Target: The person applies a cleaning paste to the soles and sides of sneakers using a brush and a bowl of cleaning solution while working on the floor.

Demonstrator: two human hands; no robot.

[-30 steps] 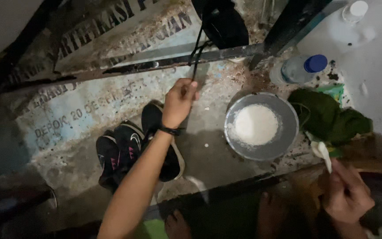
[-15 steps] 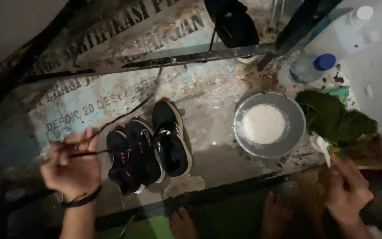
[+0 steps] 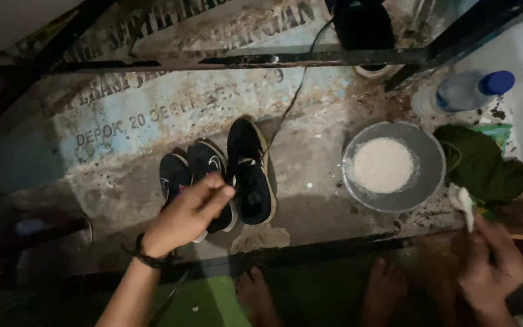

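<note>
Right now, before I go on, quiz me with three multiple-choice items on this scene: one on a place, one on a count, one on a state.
1. Where does the metal bowl of white powder sit?
A. right of the black shoes
B. left of the shoes
C. on top of the shoes

2. How many black shoes stand on the concrete ledge?
A. one
B. three
C. five

3. What is the left hand doing?
A. lying flat and open on the ledge
B. fingers pinched together over the shoes
C. gripping the bottle

Answers:
1 A, the bowl lies to the right of the shoes, near the green cloth and the blue-capped bottle.
2 B, three dark shoes stand side by side.
3 B, its fingers are drawn together just above the middle shoe; what they pinch is too dark to tell.
</note>
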